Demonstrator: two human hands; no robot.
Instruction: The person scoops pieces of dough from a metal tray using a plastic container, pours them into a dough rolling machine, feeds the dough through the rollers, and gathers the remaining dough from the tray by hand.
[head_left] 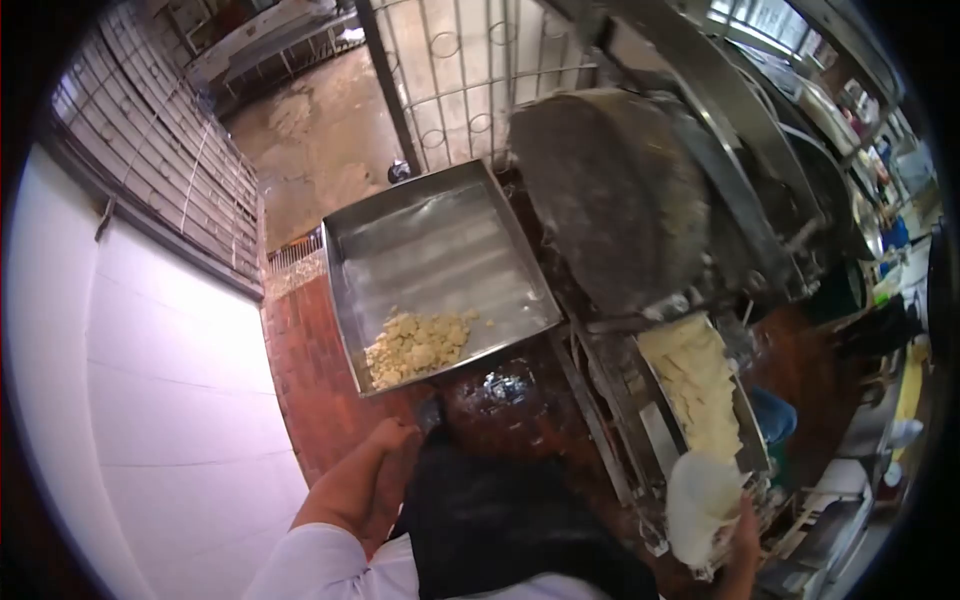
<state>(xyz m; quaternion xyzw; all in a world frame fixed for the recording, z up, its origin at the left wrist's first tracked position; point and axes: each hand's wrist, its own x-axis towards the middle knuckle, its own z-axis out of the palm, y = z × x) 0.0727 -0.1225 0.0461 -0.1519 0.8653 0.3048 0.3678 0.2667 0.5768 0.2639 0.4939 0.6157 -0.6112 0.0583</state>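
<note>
My right hand [744, 535] grips a white plastic container [697, 505] by its side, at the near end of a long metal trough [755, 430]. Pale, soft dough [697, 375] fills that trough, and the container overlaps its lower end. My left hand [396, 434] hangs beside my black apron with its fingers curled in, and nothing shows in it. Ahead of it is a wide, shallow metal tray [440, 240]. Crumbly yellowish dough [420, 345] lies heaped in the tray's near corner.
A large machine with a round, dough-smeared drum [610, 190] stands right of the tray. The red tiled floor [310, 370] looks wet in places. A white wall [170, 370] runs along the left, and a metal gate [470, 70] stands behind the tray.
</note>
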